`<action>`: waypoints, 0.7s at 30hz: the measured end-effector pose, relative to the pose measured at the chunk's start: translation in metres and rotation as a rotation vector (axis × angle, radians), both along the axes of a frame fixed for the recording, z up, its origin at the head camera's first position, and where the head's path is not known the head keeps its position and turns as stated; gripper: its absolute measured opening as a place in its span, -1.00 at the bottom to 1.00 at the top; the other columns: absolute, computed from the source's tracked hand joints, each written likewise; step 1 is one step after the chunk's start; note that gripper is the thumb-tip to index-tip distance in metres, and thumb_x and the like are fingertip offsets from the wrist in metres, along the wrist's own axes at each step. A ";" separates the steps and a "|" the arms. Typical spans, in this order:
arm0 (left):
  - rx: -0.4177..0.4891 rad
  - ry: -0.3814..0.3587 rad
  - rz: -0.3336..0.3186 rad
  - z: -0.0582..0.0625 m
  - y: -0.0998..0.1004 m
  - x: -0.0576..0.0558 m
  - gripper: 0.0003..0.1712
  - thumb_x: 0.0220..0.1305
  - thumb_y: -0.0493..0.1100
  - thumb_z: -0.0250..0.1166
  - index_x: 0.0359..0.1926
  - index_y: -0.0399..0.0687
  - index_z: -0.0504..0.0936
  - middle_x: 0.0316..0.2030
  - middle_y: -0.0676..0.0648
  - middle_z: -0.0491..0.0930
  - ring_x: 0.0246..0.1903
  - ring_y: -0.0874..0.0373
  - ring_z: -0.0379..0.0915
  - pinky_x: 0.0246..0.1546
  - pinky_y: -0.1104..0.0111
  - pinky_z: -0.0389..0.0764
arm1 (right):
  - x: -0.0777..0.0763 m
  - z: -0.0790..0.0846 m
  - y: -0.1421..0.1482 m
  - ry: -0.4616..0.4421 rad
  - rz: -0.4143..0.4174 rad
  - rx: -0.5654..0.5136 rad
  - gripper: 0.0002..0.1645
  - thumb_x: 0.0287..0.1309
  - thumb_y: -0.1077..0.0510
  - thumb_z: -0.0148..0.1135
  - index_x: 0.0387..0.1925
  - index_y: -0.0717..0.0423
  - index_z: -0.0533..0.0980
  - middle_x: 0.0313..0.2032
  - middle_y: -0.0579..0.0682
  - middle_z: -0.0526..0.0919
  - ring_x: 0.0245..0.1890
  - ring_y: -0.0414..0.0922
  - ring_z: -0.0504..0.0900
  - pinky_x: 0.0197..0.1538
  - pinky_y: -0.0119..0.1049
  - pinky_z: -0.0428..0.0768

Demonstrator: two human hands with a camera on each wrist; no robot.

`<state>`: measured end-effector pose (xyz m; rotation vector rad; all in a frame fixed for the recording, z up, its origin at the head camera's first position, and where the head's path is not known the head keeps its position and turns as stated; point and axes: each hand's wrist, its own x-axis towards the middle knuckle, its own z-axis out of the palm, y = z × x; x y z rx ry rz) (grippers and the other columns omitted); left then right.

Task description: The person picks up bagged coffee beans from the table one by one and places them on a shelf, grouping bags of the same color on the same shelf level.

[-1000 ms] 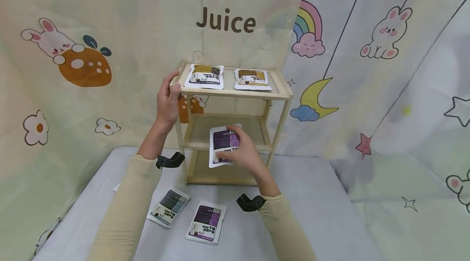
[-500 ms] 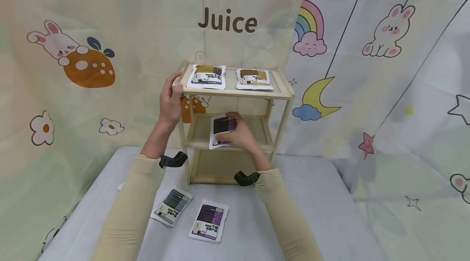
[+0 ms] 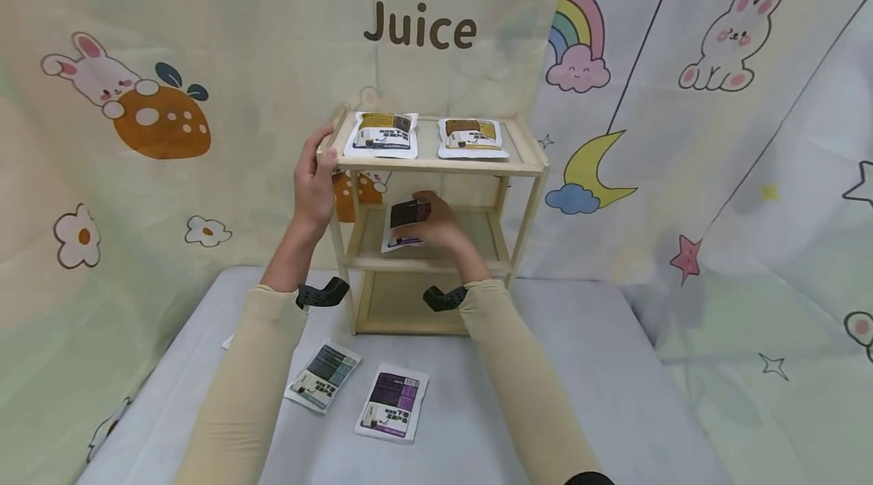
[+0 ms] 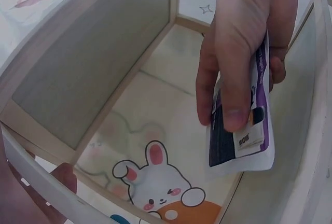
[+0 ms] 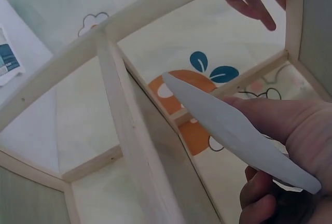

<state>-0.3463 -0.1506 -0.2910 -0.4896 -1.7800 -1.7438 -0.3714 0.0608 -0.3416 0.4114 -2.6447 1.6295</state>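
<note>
My R hand (image 3: 436, 229) has a purple pouch (image 3: 404, 216) pinched, tilted over the mid shelf (image 3: 486, 227); can't tell if it's touching. L hand (image 3: 314, 189) grips the rack (image 3: 436, 165) at its top L edge. Approx. 1/2 way, I'd judge: 2 prob. done, the L gold pouch (image 3: 382, 135) & R gold pouch (image 3: 473, 138) flat on the top shelf (image 3: 427, 140). Left, I'd guess: min. 2 on the table (image 3: 580, 356), i.e. a teal pouch (image 3: 323, 377) & the other purple pouch (image 3: 392, 403). Can't ID the white edge (image 3: 228, 342) by my L sleeve (image 3: 232, 386).

Carried the purple packet (image 3: 402, 213) in the right hand (image 3: 439, 227) from in front of the rack (image 3: 528, 214) to over its middle shelf (image 3: 481, 235), farther back and tipped flatter.
</note>
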 end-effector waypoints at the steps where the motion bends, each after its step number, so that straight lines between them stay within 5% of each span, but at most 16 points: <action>1: 0.004 0.003 -0.007 0.000 0.000 0.000 -0.40 0.38 0.06 -0.07 0.39 0.02 0.29 0.20 -0.22 0.32 0.01 0.02 0.38 -0.01 0.26 0.46 | -0.002 0.000 -0.002 -0.007 0.004 -0.009 0.02 -0.21 0.13 0.61 0.32 0.08 0.31 0.04 0.14 0.49 -0.02 0.02 0.49 0.02 -0.15 0.51; 21: 0.104 0.049 -0.071 -0.001 0.007 -0.004 -0.42 0.40 -0.02 -0.05 0.38 -0.07 0.28 0.11 -0.21 0.38 -0.08 0.03 0.44 -0.12 0.32 0.52 | -0.026 -0.014 -0.027 -0.048 0.002 0.062 0.01 -0.25 0.09 0.63 0.29 0.15 0.35 0.06 0.12 0.49 -0.01 -0.01 0.46 0.09 -0.22 0.43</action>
